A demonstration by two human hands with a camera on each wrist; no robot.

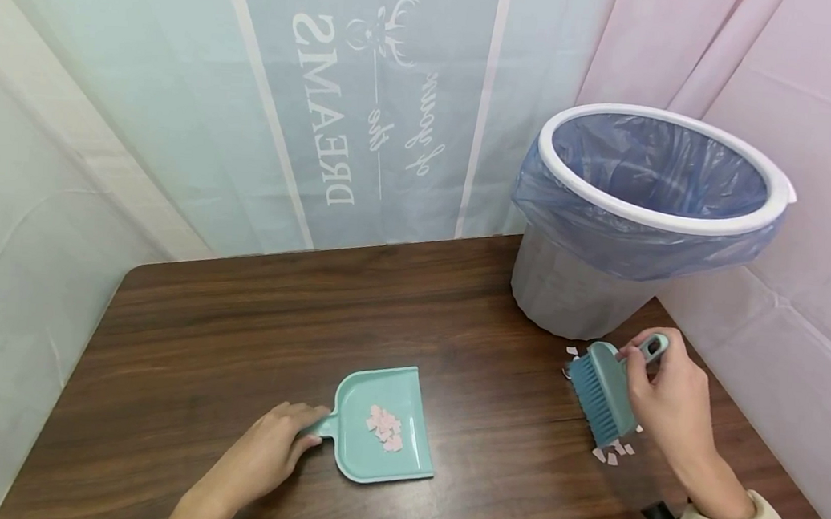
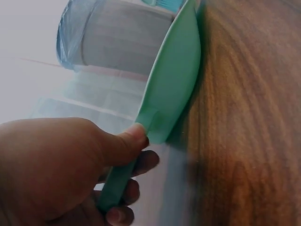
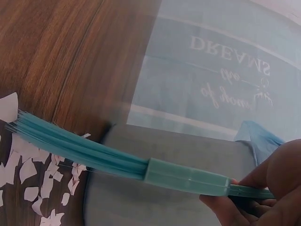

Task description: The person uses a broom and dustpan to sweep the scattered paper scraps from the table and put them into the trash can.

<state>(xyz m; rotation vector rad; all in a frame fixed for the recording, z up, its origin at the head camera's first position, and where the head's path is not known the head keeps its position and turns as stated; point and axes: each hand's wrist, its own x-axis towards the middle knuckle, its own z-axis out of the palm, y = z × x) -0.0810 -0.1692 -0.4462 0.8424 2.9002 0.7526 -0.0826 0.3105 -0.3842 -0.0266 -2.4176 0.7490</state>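
A light green dustpan (image 1: 355, 392) lies on the brown table with a small heap of pale pink paper scraps (image 1: 385, 428) in it. My left hand (image 1: 265, 450) grips its handle, thumb on top and fingers curled beneath in the left wrist view. At the right, my right hand (image 1: 669, 398) holds a small green hand brush (image 1: 612, 390) by its handle. The brush's blue bristles (image 3: 80, 146) touch paper scraps (image 3: 30, 169) on the table. More scraps (image 1: 613, 452) show around the bristles; some are hidden under the brush.
A grey bin (image 1: 565, 286) with a white rim and a blue bag liner (image 1: 640, 251) stands at the back right, just behind the brush. Printed cloth (image 1: 396, 129) hangs along the back edge of the table, and a pale sheet (image 1: 809, 319) borders the right side.
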